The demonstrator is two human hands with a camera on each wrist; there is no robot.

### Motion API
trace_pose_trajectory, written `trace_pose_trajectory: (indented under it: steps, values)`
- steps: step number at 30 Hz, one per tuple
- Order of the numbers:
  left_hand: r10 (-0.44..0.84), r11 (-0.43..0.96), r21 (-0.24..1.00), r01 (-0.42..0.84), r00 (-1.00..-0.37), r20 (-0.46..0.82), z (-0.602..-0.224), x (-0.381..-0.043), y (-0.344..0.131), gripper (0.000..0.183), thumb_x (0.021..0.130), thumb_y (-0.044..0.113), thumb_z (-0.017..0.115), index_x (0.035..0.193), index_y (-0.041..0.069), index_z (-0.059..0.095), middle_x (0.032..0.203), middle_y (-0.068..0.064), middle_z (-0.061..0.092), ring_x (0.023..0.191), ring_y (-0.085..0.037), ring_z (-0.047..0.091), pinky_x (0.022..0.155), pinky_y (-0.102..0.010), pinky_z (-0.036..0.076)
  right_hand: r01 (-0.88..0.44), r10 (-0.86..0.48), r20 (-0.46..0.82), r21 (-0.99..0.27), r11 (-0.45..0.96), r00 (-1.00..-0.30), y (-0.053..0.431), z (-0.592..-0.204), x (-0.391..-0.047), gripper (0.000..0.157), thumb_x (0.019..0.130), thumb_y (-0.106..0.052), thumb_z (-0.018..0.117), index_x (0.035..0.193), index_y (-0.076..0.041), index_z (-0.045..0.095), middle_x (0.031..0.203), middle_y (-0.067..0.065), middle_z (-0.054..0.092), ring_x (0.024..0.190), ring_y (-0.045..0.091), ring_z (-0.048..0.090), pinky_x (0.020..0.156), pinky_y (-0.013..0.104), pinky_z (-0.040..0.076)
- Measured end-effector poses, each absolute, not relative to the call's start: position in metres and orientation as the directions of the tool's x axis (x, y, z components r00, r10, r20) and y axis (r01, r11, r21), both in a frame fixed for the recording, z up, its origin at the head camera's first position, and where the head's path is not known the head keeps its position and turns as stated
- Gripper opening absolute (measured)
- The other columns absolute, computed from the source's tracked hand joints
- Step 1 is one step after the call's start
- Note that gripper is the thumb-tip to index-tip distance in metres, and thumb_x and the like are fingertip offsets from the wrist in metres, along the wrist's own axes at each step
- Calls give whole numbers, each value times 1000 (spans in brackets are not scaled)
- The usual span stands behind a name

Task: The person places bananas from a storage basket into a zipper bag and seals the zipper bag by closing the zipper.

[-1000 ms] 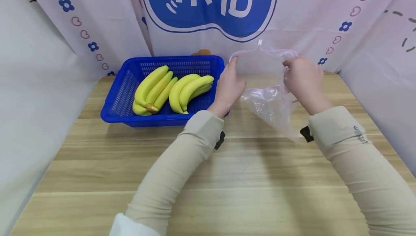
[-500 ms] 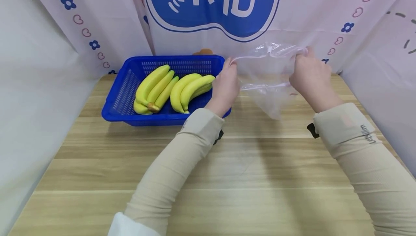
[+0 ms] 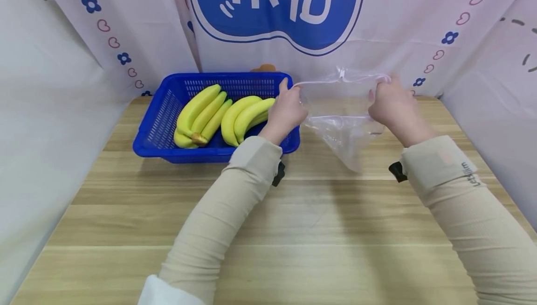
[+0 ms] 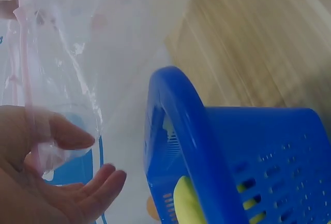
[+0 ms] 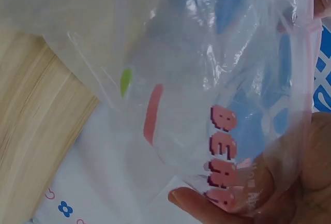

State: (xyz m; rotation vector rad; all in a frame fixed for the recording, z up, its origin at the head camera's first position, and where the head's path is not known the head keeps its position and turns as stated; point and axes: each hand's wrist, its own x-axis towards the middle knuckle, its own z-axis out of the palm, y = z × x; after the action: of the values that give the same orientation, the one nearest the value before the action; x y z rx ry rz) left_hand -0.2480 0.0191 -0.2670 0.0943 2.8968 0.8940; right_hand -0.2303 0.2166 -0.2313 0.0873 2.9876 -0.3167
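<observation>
A clear plastic zip bag (image 3: 340, 130) hangs between both hands, its pink-edged mouth spread and its lower corner above the table. My left hand (image 3: 286, 111) grips the left side of the mouth, beside the basket's right end. In the left wrist view, the pink edge crosses my left hand (image 4: 41, 172), with fingers and thumb curved around it. My right hand (image 3: 394, 107) holds the right side of the mouth. The right wrist view shows pink lettering on the bag (image 5: 222, 151) and my right hand (image 5: 289, 182) at its edge, partly seen through the plastic.
A blue plastic basket (image 3: 193, 155) stands at the back left of the wooden table (image 3: 293, 239). Inside lie two bunches of yellow bananas (image 3: 201, 114). A printed white cloth (image 3: 151, 39) hangs behind the table, with white walls at both sides.
The bag's mouth was pulled wider, and its lower corner swung left and up, then partly down again. My left hand has shifted slightly left; the right moved out right, then slightly back. The basket stays put.
</observation>
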Motion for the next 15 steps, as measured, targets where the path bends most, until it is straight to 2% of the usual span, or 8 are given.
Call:
trace_pose_trajectory:
  steps: [3,7,12,15]
  values:
    - [91,819,573,30,-993,-79,-267,-248,17,62,86,6,55,145,17,41,162,-7,9,140,-35,36,106,-48,43,89,68,-126,-166,982,-990,213,-233,-229,34,90,-12,45,115,12,48,135,35,32,107,58,43,94,69,37]
    - [95,795,605,50,-995,-43,-271,-249,11,59,86,6,56,143,18,46,160,-9,19,141,-33,35,107,-46,42,77,69,-82,-104,992,-994,206,-235,-228,34,87,-8,48,113,13,51,126,33,39,98,52,48,86,65,43]
    - [158,734,665,138,-987,30,-281,-254,3,49,86,-1,55,132,17,59,153,-11,34,143,-27,33,110,-39,40,62,53,-70,-138,989,-996,201,-238,-227,34,83,-7,53,111,13,52,122,31,43,95,51,50,81,62,45]
    - [213,661,719,215,-972,94,-284,-257,-1,36,91,5,54,123,16,66,147,-10,45,141,-24,37,112,-37,37,73,60,-82,-168,983,-995,203,-240,-228,31,81,-7,54,107,10,52,121,31,44,99,52,50,83,62,44]
